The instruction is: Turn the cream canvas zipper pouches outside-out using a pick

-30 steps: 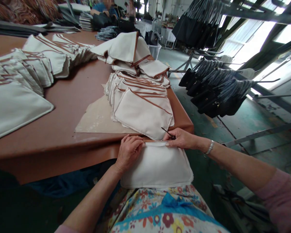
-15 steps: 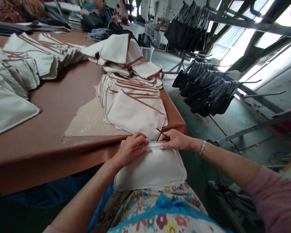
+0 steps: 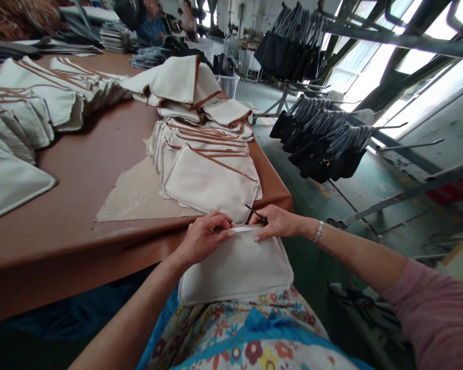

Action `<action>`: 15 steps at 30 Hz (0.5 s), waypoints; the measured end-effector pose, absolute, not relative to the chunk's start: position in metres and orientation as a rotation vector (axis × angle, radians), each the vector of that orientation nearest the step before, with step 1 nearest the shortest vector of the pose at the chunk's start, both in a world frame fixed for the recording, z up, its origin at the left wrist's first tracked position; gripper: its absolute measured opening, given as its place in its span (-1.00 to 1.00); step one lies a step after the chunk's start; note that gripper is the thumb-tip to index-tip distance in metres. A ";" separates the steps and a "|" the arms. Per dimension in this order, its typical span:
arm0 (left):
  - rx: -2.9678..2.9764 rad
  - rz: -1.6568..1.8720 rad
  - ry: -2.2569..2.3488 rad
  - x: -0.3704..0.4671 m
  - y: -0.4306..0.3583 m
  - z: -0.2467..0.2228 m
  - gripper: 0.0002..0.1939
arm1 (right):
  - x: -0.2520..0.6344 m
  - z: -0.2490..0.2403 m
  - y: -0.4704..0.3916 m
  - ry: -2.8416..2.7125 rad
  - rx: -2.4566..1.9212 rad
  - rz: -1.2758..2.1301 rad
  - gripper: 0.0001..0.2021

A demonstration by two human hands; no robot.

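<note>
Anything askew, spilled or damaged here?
Slightly askew: the top white piece on the stack by the hands lies slanted, its brown-trimmed edge off-angle to those behind. No spill visible; the held piece shows no obvious damage.

Head view, forward and down

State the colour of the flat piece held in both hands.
The flat piece is off-white; it shows best in the head view, the only one.

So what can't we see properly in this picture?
In the head view:
Tool: right hand hides its other end.
White piece: left hand covers part of its top edge.
Left pile: cut off by the left edge.
Black bags: details too small.
</note>
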State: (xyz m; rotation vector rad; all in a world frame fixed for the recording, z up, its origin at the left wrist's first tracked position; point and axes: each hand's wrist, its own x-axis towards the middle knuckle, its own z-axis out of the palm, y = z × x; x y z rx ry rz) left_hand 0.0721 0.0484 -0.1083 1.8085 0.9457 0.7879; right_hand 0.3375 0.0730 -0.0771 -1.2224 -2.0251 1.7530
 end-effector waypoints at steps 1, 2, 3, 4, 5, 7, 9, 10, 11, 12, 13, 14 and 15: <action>1.789 0.793 0.948 0.072 0.049 -0.108 -0.75 | 0.337 -0.077 0.073 -2.030 -1.224 1.748 -0.51; 1.776 0.797 0.957 0.072 0.049 -0.108 -0.75 | 0.337 -0.076 0.072 -2.034 -1.224 1.742 -0.51; 1.770 0.798 0.968 0.072 0.049 -0.108 -0.75 | 0.337 -0.076 0.072 -2.039 -1.220 1.737 -0.50; 1.768 0.799 0.981 0.072 0.048 -0.108 -0.75 | 0.337 -0.075 0.071 -2.047 -1.213 1.729 -0.50; 1.769 0.798 0.998 0.073 0.048 -0.109 -0.75 | 0.337 -0.075 0.070 -2.056 -1.204 1.720 -0.51; 1.777 0.789 1.042 0.073 0.047 -0.109 -0.76 | 0.337 -0.073 0.068 -2.055 -1.205 1.722 -0.52; 1.791 0.776 1.081 0.074 0.045 -0.109 -0.77 | 0.338 -0.071 0.066 -2.014 -1.234 1.770 -0.52; 1.801 0.770 1.094 0.074 0.044 -0.108 -0.78 | 0.338 -0.070 0.065 -1.985 -1.260 1.797 -0.50; 1.815 0.764 1.104 0.075 0.044 -0.107 -0.79 | 0.338 -0.069 0.064 -1.959 -1.287 1.820 -0.48; 1.834 0.759 1.115 0.076 0.043 -0.105 -0.80 | 0.337 -0.068 0.063 -1.946 -1.310 1.826 -0.47; 1.857 0.752 1.128 0.077 0.042 -0.103 -0.80 | 0.337 -0.068 0.063 -1.950 -1.322 1.818 -0.48; 1.883 0.745 1.144 0.078 0.042 -0.102 -0.81 | 0.336 -0.068 0.063 -1.966 -1.326 1.804 -0.50; 1.910 0.734 1.162 0.079 0.041 -0.100 -0.81 | 0.335 -0.068 0.062 -1.992 -1.317 1.786 -0.53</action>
